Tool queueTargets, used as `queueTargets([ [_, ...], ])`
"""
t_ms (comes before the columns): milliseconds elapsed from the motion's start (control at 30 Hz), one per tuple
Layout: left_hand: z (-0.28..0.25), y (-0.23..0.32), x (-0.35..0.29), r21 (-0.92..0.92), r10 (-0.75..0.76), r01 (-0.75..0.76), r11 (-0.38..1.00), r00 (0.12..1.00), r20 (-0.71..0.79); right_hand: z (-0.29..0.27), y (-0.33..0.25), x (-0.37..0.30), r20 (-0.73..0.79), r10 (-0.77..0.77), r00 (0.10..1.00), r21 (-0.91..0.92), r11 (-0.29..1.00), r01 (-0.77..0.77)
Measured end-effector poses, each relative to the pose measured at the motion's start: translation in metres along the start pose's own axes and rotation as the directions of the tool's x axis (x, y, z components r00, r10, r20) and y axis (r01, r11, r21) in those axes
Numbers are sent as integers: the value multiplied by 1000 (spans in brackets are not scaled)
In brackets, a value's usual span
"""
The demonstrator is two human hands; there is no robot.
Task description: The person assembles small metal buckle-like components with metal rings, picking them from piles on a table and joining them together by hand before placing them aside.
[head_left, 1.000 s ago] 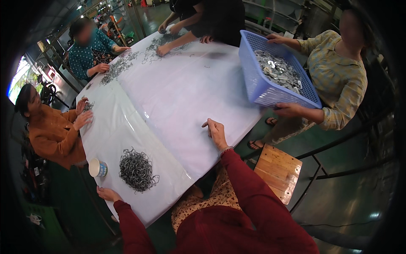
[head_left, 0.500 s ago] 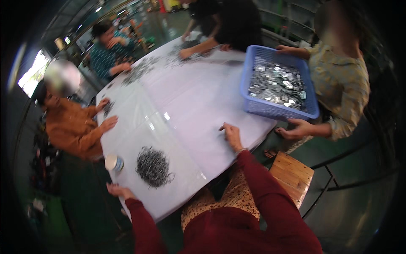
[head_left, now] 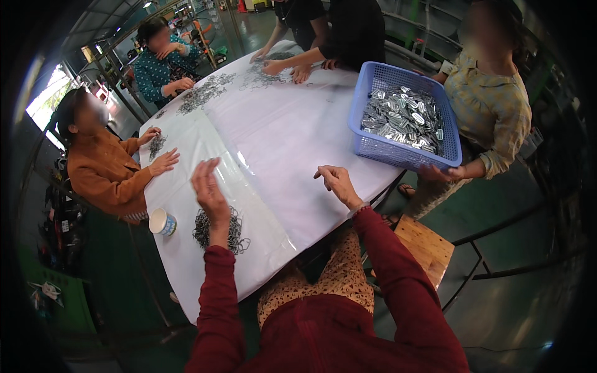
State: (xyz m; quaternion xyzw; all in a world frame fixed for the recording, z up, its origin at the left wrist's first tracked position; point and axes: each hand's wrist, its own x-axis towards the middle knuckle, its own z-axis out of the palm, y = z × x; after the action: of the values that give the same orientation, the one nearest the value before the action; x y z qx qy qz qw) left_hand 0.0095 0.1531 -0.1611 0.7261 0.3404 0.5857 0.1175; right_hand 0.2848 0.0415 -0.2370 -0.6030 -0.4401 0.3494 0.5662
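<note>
a: take the bare middle of the white table [head_left: 292, 143] as the dial, twelve on the far side. which step is this?

b: a pause in handling the loose metal pieces, i'd judge. neither of the person's own hands looks to be picking from the dark pile of wire pieces [head_left: 237, 237] at seven o'clock.

a: and the blue basket [head_left: 405, 155]?

b: at about half past two, loaded with flat, shiny metal pieces [head_left: 404, 118]. a co-worker in a plaid shirt [head_left: 491, 102] has hold of it; whether the table bears any of its weight, i can't tell.

a: what would a pick from the pile call for?

b: my judgement: the left hand [head_left: 210, 189] drawn back and lowered, then a fingertip pinch, as the wires look tangled and could come up in clumps.

a: how is that hand posed?

b: at eight o'clock, raised, fingers stretched toward twelve, slightly blurred. its forearm crosses in front of the pile. the grip is loose and apart, with nothing visible in it.

a: the right hand [head_left: 337, 184]?

b: at four, reaching in from the near edge, index finger pointing toward ten, the others curled. i can't tell whether those curled fingers close on anything.

a: anything near the pile?

b: a paper cup [head_left: 163, 222], just beside it toward eight.
</note>
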Motion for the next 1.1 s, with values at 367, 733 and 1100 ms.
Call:
queueTargets([
  [367, 121, -29, -101, 310, -161, -94, 946, 695, 701, 14, 27, -19, 0, 48, 999, -115, 992, -48],
  [733, 123, -22, -108, 384, -165, -178, 906, 688, 707, 20, 47, -30, -13, 141, 990, -27, 990, -142],
  [1100, 125, -20, -109, 359, -132, -172, 918, 719, 683, 20, 51, -30, -36, 100, 994, 18, 995, -99],
])
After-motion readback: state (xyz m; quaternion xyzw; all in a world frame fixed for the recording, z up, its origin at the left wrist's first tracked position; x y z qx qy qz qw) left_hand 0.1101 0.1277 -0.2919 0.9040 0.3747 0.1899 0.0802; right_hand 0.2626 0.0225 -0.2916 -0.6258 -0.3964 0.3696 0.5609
